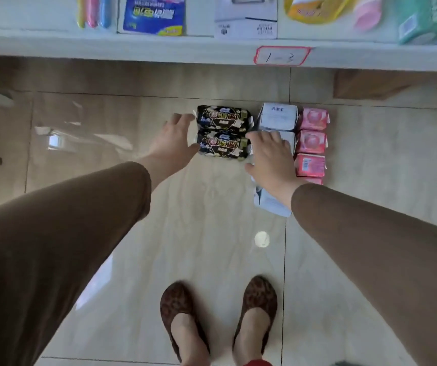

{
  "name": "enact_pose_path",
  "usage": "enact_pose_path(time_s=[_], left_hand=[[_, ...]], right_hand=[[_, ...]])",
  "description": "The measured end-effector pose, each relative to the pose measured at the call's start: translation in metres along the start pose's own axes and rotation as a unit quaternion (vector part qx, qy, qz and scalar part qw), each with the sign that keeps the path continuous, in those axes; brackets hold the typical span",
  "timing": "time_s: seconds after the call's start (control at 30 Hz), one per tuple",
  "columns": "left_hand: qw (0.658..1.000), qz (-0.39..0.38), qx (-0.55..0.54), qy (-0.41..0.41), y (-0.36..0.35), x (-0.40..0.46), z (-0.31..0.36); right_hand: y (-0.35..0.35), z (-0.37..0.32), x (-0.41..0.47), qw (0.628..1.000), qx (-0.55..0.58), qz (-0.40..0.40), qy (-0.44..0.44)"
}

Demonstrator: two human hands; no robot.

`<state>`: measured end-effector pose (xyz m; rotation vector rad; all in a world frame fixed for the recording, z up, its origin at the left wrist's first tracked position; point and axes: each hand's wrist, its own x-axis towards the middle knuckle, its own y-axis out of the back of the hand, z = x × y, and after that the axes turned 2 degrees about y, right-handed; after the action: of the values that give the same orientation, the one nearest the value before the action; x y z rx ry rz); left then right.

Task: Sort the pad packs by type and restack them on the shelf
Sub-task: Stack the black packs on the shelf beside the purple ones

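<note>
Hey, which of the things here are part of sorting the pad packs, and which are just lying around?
Job:
black packs, two
white ABC packs
pink packs
shelf
left hand, right hand

Not the job:
blue packet, yellow pouch, green pack on the shelf
label 1-3

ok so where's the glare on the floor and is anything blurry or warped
Head view: round light glare on the glossy beige tile floor, window reflection at left; white shelf edge bows from the wide-angle lens; print on the black pad packs is soft; brown sleeves are stretched.
</note>
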<state>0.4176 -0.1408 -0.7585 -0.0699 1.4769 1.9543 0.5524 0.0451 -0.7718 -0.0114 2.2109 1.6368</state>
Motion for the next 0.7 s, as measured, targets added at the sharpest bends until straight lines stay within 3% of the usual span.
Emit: enact_pose_path(time_s=[0.2, 0.37, 0.53, 0.7], left_hand=[[1.000, 0.011, 0.002, -0.025, -0.031, 0.072, 0.000], [0.998, -0.015, 0.055, -0.028, -0.053, 0.106, 0.009], [0.997, -0.001, 0.082, -0.009, -0.067, 0.104, 0.010], [0.998, -0.005, 0.059, -0.020, -0.021, 0.041, 0.001]], right_hand=[[-0.056, 0.005, 0.040, 0.987, -0.134, 0.069, 0.047], [-0.087, -0.003, 0.046, 0.978, -0.181, 0.087, 0.058], [-0.094, -0.009, 0.026, 0.995, -0.080, 0.029, 0.048], [-0.037, -0.008, -0.030, 0.996, 0.083, -0.033, 0.013]])
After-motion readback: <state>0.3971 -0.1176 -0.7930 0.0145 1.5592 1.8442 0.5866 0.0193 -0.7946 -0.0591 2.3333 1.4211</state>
